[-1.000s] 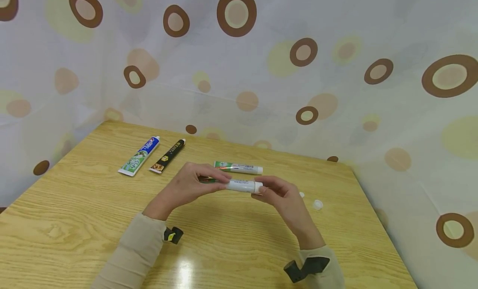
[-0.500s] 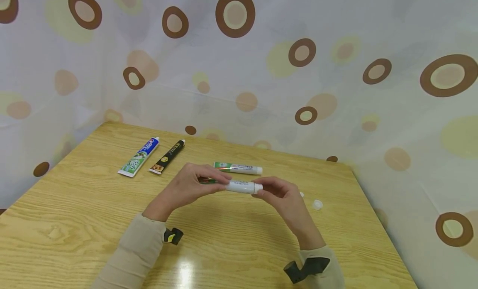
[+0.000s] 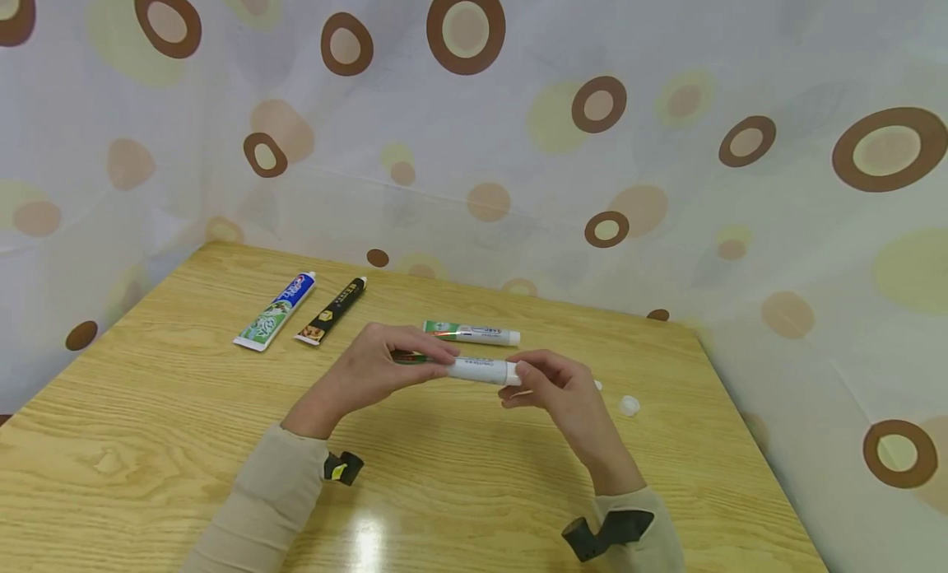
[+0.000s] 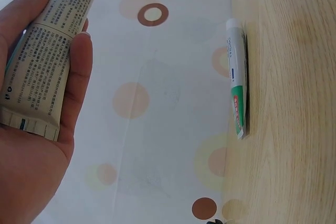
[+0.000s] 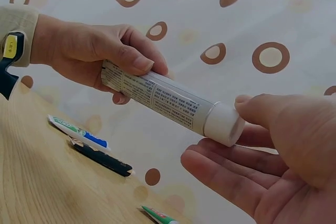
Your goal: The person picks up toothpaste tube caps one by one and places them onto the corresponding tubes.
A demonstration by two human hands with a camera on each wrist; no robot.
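A white toothpaste tube (image 3: 477, 370) is held level above the table, its green end partly hidden by my left hand (image 3: 381, 359). That hand grips the tube's flat end between thumb and fingers; printed text covers the side seen in the left wrist view (image 4: 39, 66). At the other end sits a white cap (image 5: 223, 124). My right hand (image 3: 566, 400) has its thumb on one side of the cap and its index finger on the other, pinching it. The remaining fingers of the right hand (image 5: 283, 166) spread below the cap.
A similar green and white tube (image 3: 474, 333) lies just behind the hands. Farther left lie a blue and green toothpaste tube (image 3: 276, 311) and a black one (image 3: 332, 311). Two loose white caps, one nearer the edge (image 3: 629, 406), rest right of the right hand. Patterned sheeting (image 3: 444, 128) borders the wooden table (image 3: 444, 491).
My right thumb and fingers have shifted around the cap, the thumb moving down, then back up over it. The left hand and the tube have stayed nearly in place.
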